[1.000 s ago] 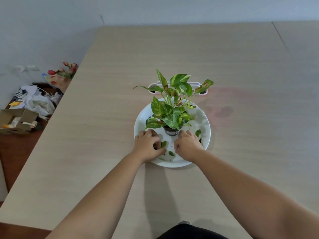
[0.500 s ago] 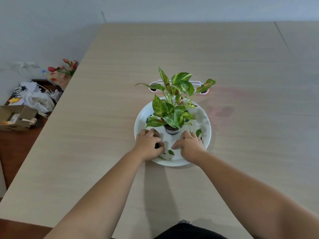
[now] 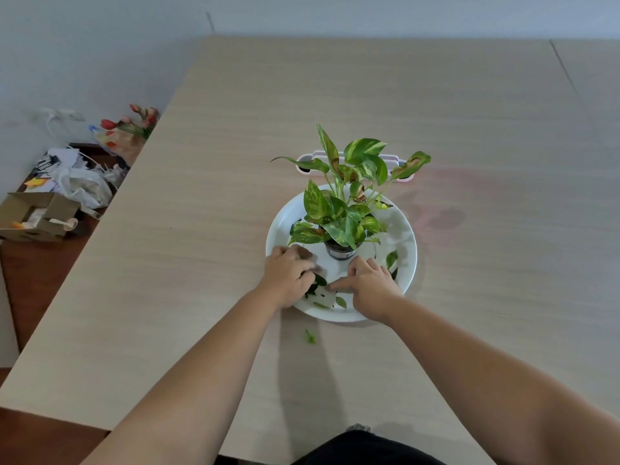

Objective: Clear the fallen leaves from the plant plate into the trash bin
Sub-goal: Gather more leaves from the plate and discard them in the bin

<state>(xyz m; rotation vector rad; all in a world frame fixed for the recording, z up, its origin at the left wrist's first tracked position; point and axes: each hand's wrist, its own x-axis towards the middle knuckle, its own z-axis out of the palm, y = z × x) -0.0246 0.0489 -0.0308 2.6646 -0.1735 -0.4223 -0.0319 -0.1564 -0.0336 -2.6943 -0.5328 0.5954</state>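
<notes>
A white plant plate [image 3: 404, 229] sits mid-table with a small potted green plant [image 3: 342, 213] on it. Several fallen leaves [image 3: 340, 302] lie on the plate's near part, one more [image 3: 391, 258] at its right side. My left hand [image 3: 288, 275] rests on the plate's near-left rim, its fingers curled over dark green leaves. My right hand [image 3: 370, 285] lies on the near-right part, index finger stretched left and pressing near those leaves. One small leaf bit [image 3: 310, 337] lies on the table just in front of the plate.
A white holder [image 3: 396, 159] stands behind the plant. To the left of the wooden table [image 3: 201, 229], on the floor, there is a pile of bags, paper and a cardboard box [image 3: 33, 214], plus a bunch of red tulips [image 3: 134, 124]. No trash bin is in view.
My right index finger has stretched out leftward toward my left hand. Leaves have gathered under my left fingers. A small leaf bit now lies on the table in front of the plate.
</notes>
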